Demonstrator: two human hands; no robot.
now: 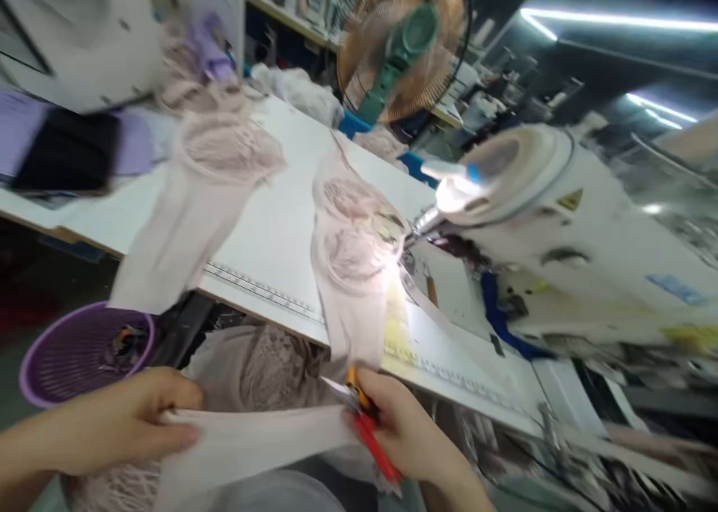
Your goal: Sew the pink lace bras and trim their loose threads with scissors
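At the bottom of the head view, a pale pink fabric edge (258,431) is stretched between my two hands. My left hand (151,415) pinches its left end between thumb and fingers. Closed at the right end, my right hand (387,422) holds small scissors (367,430) with red and orange handles, their blades pointing left, and also the fabric. A pale pink lace garment (356,250) lies on the white table (269,228), its right side under the sewing machine's lit needle area. Another lace piece (207,176) lies left of it and hangs over the table edge.
The sewing machine (588,220) fills the right side. A purple basket (84,355) stands below the table at left. A black flat object (67,151) lies at the table's left, by another white machine (84,34). A fan (404,41) is behind the table.
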